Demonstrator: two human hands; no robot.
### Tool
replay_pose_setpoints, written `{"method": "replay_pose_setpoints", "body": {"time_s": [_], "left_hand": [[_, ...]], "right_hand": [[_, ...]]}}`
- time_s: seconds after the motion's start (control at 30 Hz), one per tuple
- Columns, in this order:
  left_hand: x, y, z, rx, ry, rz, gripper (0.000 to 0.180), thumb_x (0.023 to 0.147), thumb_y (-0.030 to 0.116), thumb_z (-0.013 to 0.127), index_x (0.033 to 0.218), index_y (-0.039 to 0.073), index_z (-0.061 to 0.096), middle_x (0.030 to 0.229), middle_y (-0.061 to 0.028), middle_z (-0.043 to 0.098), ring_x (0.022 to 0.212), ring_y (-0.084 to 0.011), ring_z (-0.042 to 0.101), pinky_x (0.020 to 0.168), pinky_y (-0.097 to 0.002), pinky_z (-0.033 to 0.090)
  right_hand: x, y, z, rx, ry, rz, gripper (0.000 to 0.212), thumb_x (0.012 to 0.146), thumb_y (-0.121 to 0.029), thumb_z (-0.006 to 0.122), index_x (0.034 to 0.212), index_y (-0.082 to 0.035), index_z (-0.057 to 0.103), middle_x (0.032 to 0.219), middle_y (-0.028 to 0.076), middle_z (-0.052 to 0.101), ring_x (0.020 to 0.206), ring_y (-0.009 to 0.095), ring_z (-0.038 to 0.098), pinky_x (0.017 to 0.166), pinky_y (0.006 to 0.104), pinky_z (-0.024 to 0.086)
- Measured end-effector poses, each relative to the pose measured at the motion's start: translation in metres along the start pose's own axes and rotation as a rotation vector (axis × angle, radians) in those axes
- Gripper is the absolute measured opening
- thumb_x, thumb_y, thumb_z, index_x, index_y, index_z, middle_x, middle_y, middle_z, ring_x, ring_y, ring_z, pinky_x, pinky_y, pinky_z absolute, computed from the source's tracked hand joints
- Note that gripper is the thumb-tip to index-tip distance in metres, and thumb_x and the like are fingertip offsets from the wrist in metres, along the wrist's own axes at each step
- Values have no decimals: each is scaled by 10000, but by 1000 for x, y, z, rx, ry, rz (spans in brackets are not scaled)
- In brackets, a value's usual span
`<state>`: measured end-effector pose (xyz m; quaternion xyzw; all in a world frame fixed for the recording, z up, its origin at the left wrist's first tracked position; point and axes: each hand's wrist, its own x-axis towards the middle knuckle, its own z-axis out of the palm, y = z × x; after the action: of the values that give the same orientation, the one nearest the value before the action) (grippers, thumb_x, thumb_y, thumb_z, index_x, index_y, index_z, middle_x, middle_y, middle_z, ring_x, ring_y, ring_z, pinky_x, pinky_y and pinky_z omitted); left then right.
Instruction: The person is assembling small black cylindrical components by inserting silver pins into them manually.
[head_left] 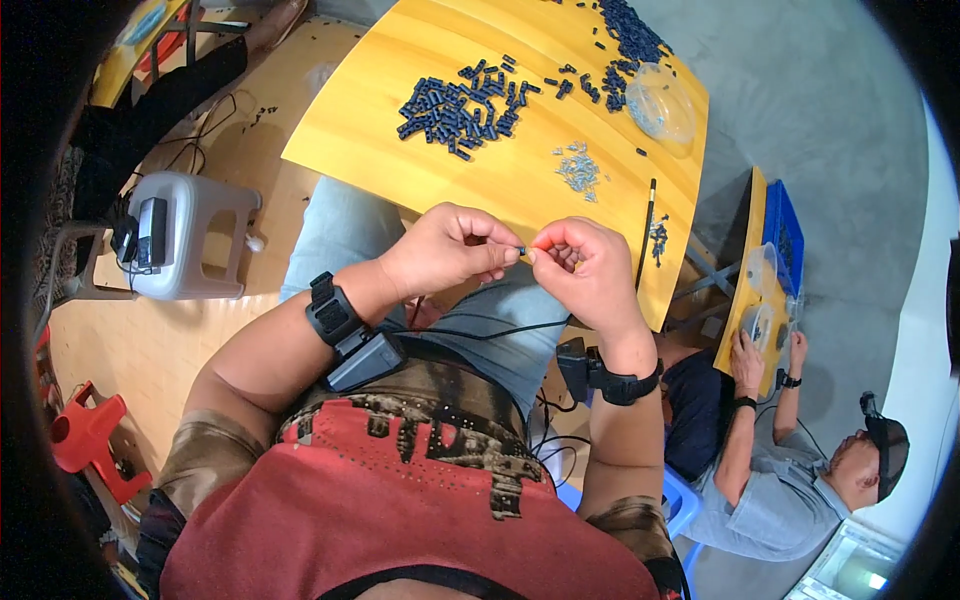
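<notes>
My left hand [450,248] pinches a small black part [521,252] between thumb and forefinger, in front of the table edge and above my lap. My right hand [592,272] meets it from the other side, thumb and forefinger pressed together at the part; what lies between those fingertips is too small to make out. Beyond my hands, on the yellow table [360,120], lie a heap of short black parts [450,110] and a small pile of tiny silvery pieces [578,172]. A thin black rod [650,205] rests near the right edge beside several small dark pieces [659,238].
A clear plastic tub [660,105] and another heap of black parts [635,35] sit at the far right. A grey stool [185,235] and a red stool [95,440] stand left. At right, a co-worker [790,490] handles things at another yellow table [735,320].
</notes>
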<state>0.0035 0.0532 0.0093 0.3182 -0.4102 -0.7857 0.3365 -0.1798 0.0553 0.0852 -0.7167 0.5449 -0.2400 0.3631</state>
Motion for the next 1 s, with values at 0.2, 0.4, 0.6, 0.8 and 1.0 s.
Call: {"method": "replay_pose_setpoints", "body": {"time_s": [0.2, 0.4, 0.6, 0.8, 1.0], "left_hand": [[-5, 8, 2, 154, 33, 31, 114, 867, 85, 622, 920, -8, 663, 752, -21, 641, 662, -66, 564, 614, -220, 482], [-6, 11, 0, 198, 71, 10, 134, 866, 128, 637, 919, 6, 654, 748, -9, 639, 669, -56, 567, 601, -207, 471], [1, -2, -8, 27, 71, -8, 173, 877, 161, 633, 949, 4, 638, 805, -21, 654, 697, -74, 600, 630, -213, 493], [3, -3, -9, -144, 53, -60, 180, 894, 161, 605, 959, -5, 630, 861, -69, 665, 739, -112, 629, 698, -249, 530], [5, -4, -8, -318, 74, -116, 170, 883, 142, 612, 955, -11, 633, 884, -83, 667, 782, -133, 639, 711, -251, 538]], "right_hand": [[8, -5, -4, -26, -109, 22, 86, 705, -57, 665, 732, 11, 619, 661, 65, 587, 546, 102, 547, 517, 235, 450], [10, 9, 4, 126, -118, 122, 80, 730, -53, 669, 744, 12, 624, 676, 49, 600, 562, 80, 544, 523, 222, 444], [5, 9, 18, 118, 82, 6, 60, 749, -23, 679, 787, 10, 644, 702, 52, 612, 582, 84, 556, 523, 217, 443], [-1, 5, 26, 34, 166, -64, 84, 755, -24, 675, 828, 7, 647, 727, 68, 605, 588, 108, 569, 524, 226, 449], [-6, 4, 33, -86, 170, -145, 201, 738, -43, 688, 923, -3, 621, 768, 95, 596, 666, 200, 598, 574, 285, 478]]}}
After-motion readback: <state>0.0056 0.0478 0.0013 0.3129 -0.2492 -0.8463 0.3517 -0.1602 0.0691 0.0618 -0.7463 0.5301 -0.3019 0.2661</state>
